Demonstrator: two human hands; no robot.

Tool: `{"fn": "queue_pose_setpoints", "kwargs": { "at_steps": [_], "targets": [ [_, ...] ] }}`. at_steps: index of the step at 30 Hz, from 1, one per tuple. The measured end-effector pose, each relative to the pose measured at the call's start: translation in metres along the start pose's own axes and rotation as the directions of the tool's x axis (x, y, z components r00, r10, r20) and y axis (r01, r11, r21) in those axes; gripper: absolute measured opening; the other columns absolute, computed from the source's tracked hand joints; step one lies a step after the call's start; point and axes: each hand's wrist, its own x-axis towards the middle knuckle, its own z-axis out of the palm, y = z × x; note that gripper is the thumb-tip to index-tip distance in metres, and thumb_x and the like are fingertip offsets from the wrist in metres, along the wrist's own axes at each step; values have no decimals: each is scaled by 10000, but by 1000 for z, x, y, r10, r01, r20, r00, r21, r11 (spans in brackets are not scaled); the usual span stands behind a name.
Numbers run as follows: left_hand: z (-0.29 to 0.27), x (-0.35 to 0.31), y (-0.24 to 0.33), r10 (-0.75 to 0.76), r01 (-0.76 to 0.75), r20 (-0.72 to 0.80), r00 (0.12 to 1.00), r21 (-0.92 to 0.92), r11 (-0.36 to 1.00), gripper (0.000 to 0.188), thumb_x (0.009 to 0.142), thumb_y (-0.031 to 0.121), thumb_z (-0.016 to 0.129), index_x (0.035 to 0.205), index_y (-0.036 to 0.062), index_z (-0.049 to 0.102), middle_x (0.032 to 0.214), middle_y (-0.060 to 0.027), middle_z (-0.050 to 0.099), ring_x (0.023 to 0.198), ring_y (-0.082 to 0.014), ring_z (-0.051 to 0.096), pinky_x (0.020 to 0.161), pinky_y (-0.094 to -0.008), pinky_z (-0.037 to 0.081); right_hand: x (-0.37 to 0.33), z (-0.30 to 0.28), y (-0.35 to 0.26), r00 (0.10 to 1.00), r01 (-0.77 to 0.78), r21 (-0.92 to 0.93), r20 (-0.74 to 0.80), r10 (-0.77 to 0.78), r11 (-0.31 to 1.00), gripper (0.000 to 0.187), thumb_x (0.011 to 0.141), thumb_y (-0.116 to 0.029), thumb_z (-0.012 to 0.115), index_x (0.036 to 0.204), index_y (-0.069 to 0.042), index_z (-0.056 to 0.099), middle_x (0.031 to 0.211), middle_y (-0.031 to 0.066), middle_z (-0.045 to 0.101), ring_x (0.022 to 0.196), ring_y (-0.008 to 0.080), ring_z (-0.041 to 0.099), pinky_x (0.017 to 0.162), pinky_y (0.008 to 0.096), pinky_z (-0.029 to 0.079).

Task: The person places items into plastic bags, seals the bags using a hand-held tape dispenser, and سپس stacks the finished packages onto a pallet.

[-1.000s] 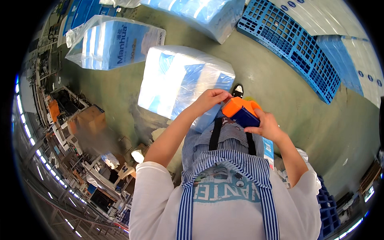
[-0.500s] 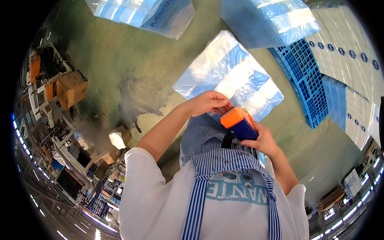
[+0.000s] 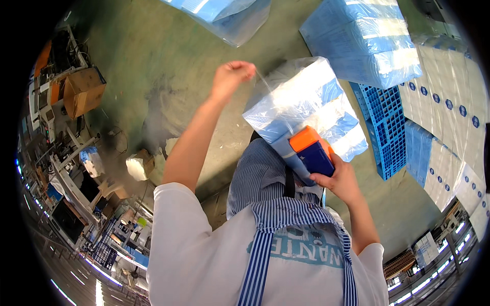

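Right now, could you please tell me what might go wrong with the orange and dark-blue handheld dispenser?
The thin clear strip leads from the left hand toward the dispenser, across the white-and-blue plastic-wrapped package, so it might catch on the film early or crooked. Only the right hand holds the dispenser, so a hard pull could twist it in that grip.

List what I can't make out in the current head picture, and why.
All in the head view:
Right hand: most fingers hidden behind the orange-and-blue tool.
Left hand: fingertips blurred, exact grip unclear.
Top-centre bundle: cut off by the upper edge.
Blue pallet: partly hidden by the upper-right bundle.
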Motion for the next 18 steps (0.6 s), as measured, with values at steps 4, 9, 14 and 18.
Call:
{"fn": "queue_pose_setpoints", "kwargs": {
  "at_steps": [4,9,14,18],
  "targets": [
    [-22,68,-20,1,18,-85,996,226,974,131,832,152,672,866,26,685,782,-44,669,714,-113,616,647,-255,509,6,-15,-1,999,7,127,50,-13,992,386,708,-207,802,931,14,577,590,41,588,536,92,573,499,243,439],
    [10,99,-76,24,87,-190,981,552,830,246,837,297,638,873,58,684,815,-100,679,762,-251,642,692,-352,502,7,-16,-9,988,-129,284,114,100,950,352,735,-184,782,901,27,553,569,26,557,501,73,516,460,234,390],
    [23,103,-137,0,33,-48,999,671,741,307,829,336,617,912,46,674,905,-175,665,900,-343,621,809,-406,477,2,-15,-1,986,-146,273,115,119,951,351,738,-184,780,887,33,548,565,21,546,490,67,486,455,230,372],
    [37,102,-167,-91,88,-48,995,853,515,469,839,423,608,1051,7,648,1081,-198,630,1044,-338,590,895,-393,464,6,-13,-1,989,-135,240,98,115,961,354,738,-219,777,883,22,562,564,20,547,493,71,493,469,239,390]
  ]
}}
